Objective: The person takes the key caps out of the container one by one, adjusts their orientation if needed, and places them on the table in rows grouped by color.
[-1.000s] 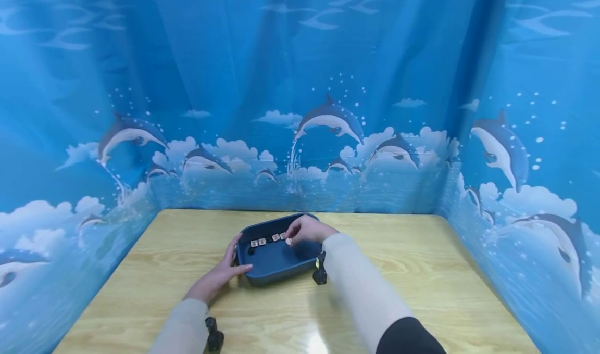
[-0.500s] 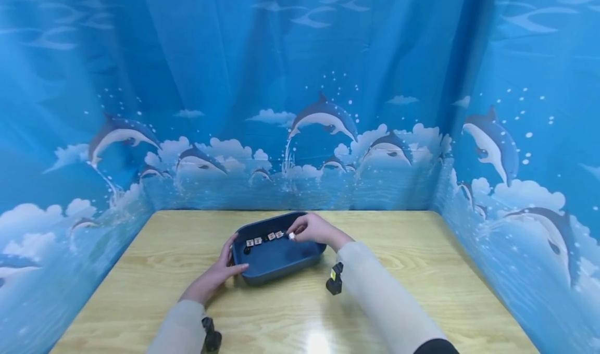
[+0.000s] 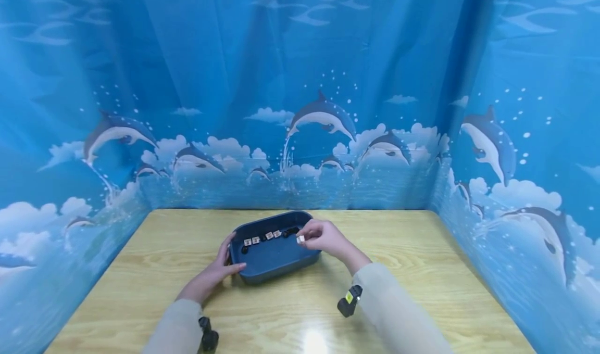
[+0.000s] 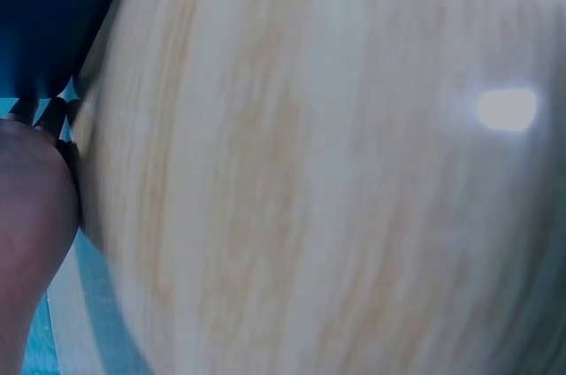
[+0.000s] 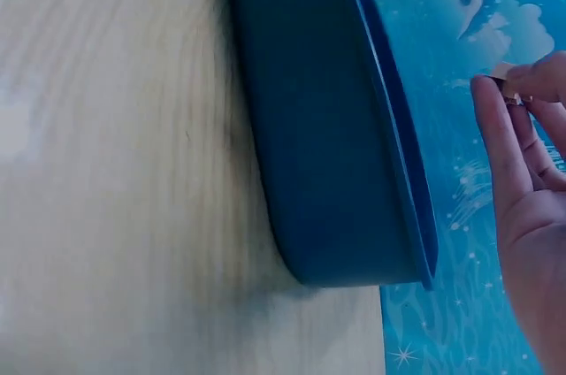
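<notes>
Five small pale pieces (image 3: 247,242) are visible: four in the one blue tray (image 3: 277,257), one in the fingers. Black pieces (image 3: 245,250) number at least three; some bunch too tightly for an exact count. There are two hands, one left hand (image 3: 218,269) and one right hand (image 3: 329,238), two pale sleeves (image 3: 175,328), two black wrist devices (image 3: 209,337), one tabletop (image 3: 398,239) and more than ten printed dolphins (image 3: 323,114).

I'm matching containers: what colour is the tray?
Dark blue; the tray shows best in the head view.
</notes>
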### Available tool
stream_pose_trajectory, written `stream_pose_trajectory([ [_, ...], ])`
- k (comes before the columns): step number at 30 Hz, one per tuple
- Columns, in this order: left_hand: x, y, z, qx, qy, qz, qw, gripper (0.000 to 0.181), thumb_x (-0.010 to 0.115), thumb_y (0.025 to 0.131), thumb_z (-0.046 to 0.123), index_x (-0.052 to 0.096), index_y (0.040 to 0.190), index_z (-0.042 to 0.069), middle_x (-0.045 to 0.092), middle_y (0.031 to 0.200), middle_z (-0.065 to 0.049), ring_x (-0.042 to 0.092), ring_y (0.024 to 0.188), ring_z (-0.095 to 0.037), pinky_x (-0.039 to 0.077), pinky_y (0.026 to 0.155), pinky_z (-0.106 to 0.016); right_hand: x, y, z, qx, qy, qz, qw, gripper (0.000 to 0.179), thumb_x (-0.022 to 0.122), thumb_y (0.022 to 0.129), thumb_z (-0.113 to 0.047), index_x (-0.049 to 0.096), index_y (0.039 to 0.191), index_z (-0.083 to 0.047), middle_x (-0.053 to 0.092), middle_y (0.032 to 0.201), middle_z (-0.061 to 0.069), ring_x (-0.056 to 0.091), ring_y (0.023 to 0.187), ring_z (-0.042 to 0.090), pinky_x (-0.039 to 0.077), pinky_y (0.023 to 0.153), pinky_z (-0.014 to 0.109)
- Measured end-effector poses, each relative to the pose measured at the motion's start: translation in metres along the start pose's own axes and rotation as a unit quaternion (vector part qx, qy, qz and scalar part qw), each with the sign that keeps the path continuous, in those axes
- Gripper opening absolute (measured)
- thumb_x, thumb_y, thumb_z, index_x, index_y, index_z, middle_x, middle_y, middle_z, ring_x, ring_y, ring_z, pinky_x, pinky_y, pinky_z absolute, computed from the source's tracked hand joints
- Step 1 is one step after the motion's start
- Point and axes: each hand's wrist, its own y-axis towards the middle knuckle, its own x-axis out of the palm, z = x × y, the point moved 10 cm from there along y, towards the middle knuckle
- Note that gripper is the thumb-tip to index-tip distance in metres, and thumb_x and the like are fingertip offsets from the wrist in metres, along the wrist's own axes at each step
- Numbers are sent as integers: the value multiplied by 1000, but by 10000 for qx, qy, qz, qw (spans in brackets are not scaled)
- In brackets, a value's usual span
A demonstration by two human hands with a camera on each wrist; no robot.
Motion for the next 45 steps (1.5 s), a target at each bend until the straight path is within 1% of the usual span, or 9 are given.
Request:
stream_pose_trajectory([
  [5,2,-1,3,69,28,-20,10000,101,73,86,12,3,157,25,-9,156,-32,-6,142,-49,-3,110,-65,-1,-19,2,45,274,333,9991,21,70,84,-1,72,105,1,64,101,5,64,89,19,56,76,33],
  [10,2,-1,1,6,57,-15,10000,101,73,87,11,2,157,26,-9,155,-34,-5,142,-50,-3,110,-65,0,-33,3,-5,484,567,9972,21,72,85,-2,72,105,3,66,100,7,66,91,19,55,80,29],
  [14,1,0,-3,-11,2,-26,10000,101,73,87,11,2,157,27,-10,155,-33,-6,142,-49,-3,111,-64,1,-39,6,72,482,664,9966,22,71,85,-1,70,106,6,67,98,8,66,90,19,56,79,28],
  [19,0,0,-2,34,-60,-13,10000,102,73,87,12,2,157,28,-9,156,-33,-7,142,-49,-5,109,-65,5,-48,11,257,425,725,9961,21,71,83,1,70,104,4,68,95,8,66,87,20,56,78,29],
  [27,3,-4,-4,79,-36,-98,9999,101,71,87,10,-1,157,24,-8,155,-34,-6,142,-49,-3,111,-64,22,-63,27,388,167,342,9985,20,70,80,5,71,100,1,68,92,5,65,85,17,55,76,26],
  [28,2,-4,-3,114,-52,-89,9999,101,71,87,9,0,157,24,-7,155,-34,-5,142,-49,-2,111,-64,24,-65,23,378,114,321,9987,20,70,79,6,71,99,2,68,91,6,65,84,17,55,76,26],
  [34,1,-1,-2,197,-107,-95,9997,102,73,86,11,1,157,25,-8,156,-34,-6,143,-48,-3,111,-63,35,-67,29,323,-255,112,9991,18,71,77,7,70,95,3,69,88,5,65,81,17,55,74,24],
  [35,1,-1,-2,177,-88,-88,9998,102,73,86,12,1,157,26,-8,156,-34,-6,143,-48,-3,111,-63,37,-66,36,328,-305,91,9990,18,72,77,7,70,94,1,69,87,3,65,80,15,54,74,23],
  [45,-1,0,-1,-9,50,-64,10000,101,73,87,16,0,157,29,-9,157,-30,-7,143,-47,-3,111,-62,41,-65,51,490,-936,314,9939,16,77,73,3,71,87,-3,64,79,-2,59,72,11,53,65,23],
])
